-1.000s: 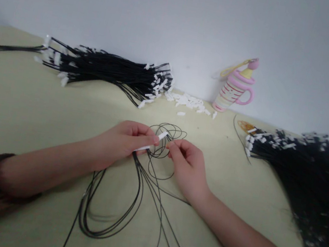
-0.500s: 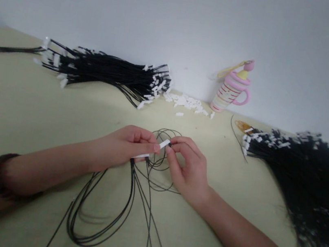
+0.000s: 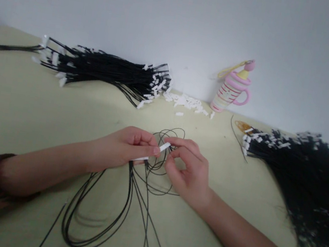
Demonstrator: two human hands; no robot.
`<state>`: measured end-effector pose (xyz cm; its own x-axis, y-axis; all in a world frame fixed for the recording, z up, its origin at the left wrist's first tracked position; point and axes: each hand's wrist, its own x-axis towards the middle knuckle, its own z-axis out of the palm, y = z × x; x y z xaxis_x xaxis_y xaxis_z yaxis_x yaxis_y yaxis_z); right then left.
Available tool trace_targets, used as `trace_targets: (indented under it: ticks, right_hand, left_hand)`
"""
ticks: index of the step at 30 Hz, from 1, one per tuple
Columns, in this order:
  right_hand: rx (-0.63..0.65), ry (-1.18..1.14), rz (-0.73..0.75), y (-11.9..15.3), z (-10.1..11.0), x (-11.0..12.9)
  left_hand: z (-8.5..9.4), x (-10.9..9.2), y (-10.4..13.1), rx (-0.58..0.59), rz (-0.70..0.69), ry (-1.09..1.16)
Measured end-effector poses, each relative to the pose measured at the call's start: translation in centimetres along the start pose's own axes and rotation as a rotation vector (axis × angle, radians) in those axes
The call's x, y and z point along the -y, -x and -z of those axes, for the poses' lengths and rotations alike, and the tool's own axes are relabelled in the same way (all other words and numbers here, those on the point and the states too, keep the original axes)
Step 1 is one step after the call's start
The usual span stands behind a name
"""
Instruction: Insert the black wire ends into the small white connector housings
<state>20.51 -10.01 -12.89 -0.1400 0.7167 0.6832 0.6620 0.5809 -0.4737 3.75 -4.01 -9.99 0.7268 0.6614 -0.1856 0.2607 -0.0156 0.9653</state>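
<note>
My left hand [image 3: 132, 145] is closed, its thumb pressing on a small white plastic connector [image 3: 165, 146] that juts out to the right of the fingertips. A second white piece [image 3: 140, 159] shows under the same hand, with several thin black wires [image 3: 129, 184] hanging from it in a loop over the table. At the connector's right end, the index finger of my right hand [image 3: 187, 164] rests on or beside it. The thumb and middle finger below are pinched together at a black wire; the exact grip is partly hidden. Thin wire coils [image 3: 178, 132] lie behind the hands.
A bundle of black wires with white connectors [image 3: 105, 67] lies at the back left. Loose white connectors [image 3: 184, 101] are scattered beside it. A pink-and-white cup-shaped object [image 3: 229, 90] leans against the wall [image 3: 180, 18]. Another large wire bundle [image 3: 305, 173] spreads over the table's right side.
My right thumb has slid down and away from the white connector's end, and the index finger now reaches along its top. My left hand keeps its grip; the wire loop has shifted slightly left.
</note>
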Motion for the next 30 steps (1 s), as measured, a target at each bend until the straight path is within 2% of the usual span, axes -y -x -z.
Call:
trace_targets:
  ticks: [9,14,18,22,25,27,30]
  right_hand:
    - [0.038,-0.017,-0.035,0.2,-0.3,0.0]
    - [0.049,-0.029,-0.053,0.0,-0.3,-0.2]
    - [-0.060,0.000,-0.110,0.0,-0.3,-0.8]
    - [-0.202,0.047,-0.206,-0.1,-0.2,-1.6]
    - [-0.255,0.006,-0.292,-0.5,0.3,-2.3]
    - [-0.176,-0.161,-0.446,-1.0,0.8,-2.5]
    - [0.131,-0.712,-0.720,-1.4,1.3,-2.4]
  left_hand:
    - [0.1,0.2,-0.2,0.029,0.009,-0.015]
    - [0.0,0.5,-0.3,-0.048,-0.010,0.013]
    - [0.4,0.6,-0.3,-0.171,-0.040,0.105]
    - [1.6,0.0,-0.2,-0.255,-0.107,0.158]
    - [2.6,-0.8,0.0,-0.349,-0.150,0.260]
    - [2.9,-1.3,0.3,-0.361,-0.154,0.348]
    - [2.8,-2.2,0.7,-0.325,-0.142,0.475]
